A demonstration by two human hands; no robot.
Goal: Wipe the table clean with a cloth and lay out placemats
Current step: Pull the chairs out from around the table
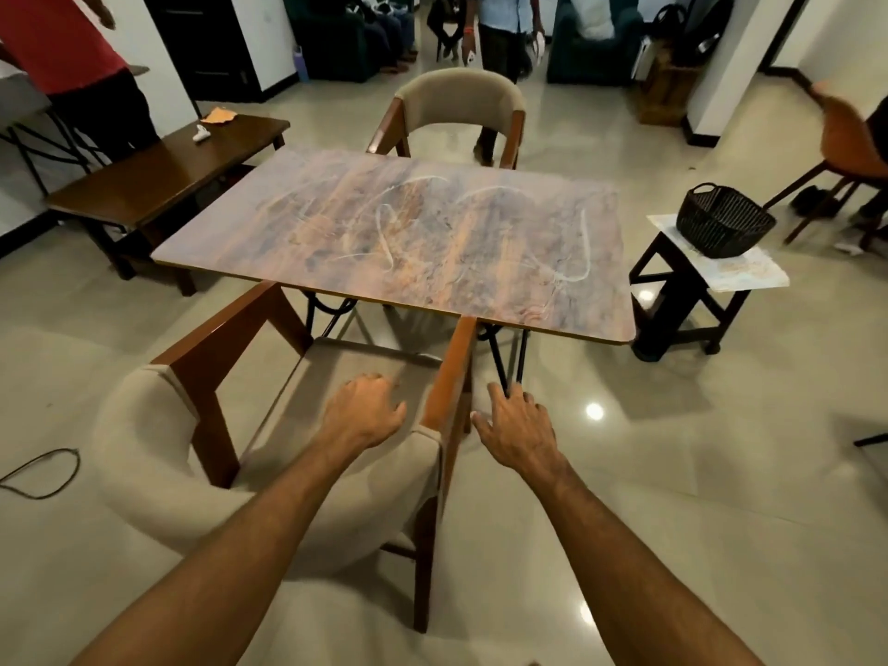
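Glossy beige floor tiles point(672, 473) surround a cushioned chair point(307, 406). Over its seat hovers the left hand point(365, 415), fingers loosely spread and empty; the right hand point(516, 432), likewise spread, hangs just beside the armrest. Beyond both, the smeared marble-patterned tabletop point(408, 233) lies bare, a dark basket point(723, 221) to its right.

text: none readable | labels: none | brands: none | numbers: none

Two hands point(365, 411) (both empty), two beige chairs point(459, 100), one basket point(723, 222).
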